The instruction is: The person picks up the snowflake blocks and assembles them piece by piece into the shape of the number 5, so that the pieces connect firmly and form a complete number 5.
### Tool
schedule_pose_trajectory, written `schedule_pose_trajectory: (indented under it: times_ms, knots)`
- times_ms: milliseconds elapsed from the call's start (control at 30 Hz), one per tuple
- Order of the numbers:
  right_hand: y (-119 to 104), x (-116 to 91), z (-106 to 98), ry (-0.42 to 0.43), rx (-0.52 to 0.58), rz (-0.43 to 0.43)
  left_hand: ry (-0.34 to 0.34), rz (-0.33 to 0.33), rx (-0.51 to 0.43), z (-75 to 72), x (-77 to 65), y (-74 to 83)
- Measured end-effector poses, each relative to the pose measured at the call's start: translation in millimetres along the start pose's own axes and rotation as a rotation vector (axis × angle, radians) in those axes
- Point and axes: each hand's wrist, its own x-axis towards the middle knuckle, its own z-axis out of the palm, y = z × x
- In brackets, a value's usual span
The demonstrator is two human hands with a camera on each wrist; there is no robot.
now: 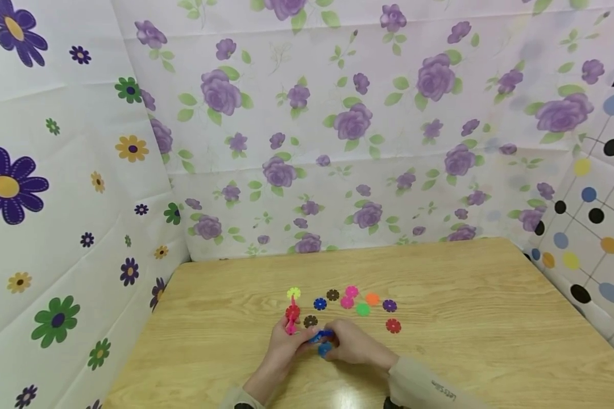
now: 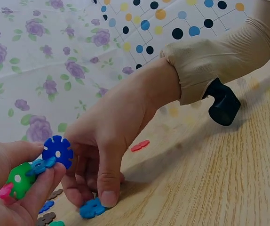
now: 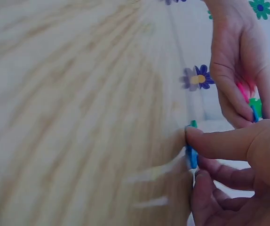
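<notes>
My left hand (image 1: 282, 344) pinches a joined chain of slotted plastic flower discs between thumb and fingers. In the left wrist view its dark blue disc (image 2: 58, 151), light blue disc (image 2: 42, 165) and green disc (image 2: 18, 180) show. Up the chain, in the head view, come a red disc (image 1: 293, 312) and a yellow disc (image 1: 294, 292), with pink pieces between. My right hand (image 1: 354, 343) reaches down to the table beside it and pinches a loose light blue disc (image 2: 92, 207), thumb on one side, fingertips on the other.
Beyond the hands, loose discs lie on the wooden table (image 1: 471, 324): brown (image 1: 310, 321), blue (image 1: 319, 304), pink (image 1: 352, 291), green (image 1: 362, 309), orange (image 1: 372, 298), purple (image 1: 389, 305) and red (image 1: 393, 325). Patterned cloths (image 1: 327, 147) hang behind and at both sides.
</notes>
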Motion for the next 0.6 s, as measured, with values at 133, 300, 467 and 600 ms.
schedule_pose_trajectory:
  times_ms: [133, 300, 467, 600]
  knots:
    - [1.4, -5.0, -5.2, 0.015, 0.015, -0.001, -0.008, -0.004, 0.006, 1.6, -1.0, 2.1]
    - [7.9, -12.7, -11.6, 0.05, 0.072, 0.002, -0.035, -0.012, -0.019, 3.1, -1.6, 3.8]
    - [16.1, -20.9, -19.7, 0.05, 0.183, 0.034, -0.054, -0.005, -0.046, 2.4, -0.4, 3.2]
    - [21.3, -26.9, -27.2, 0.057, 0.249, 0.07, -0.068, -0.01, -0.06, 2.3, 0.5, 1.6]
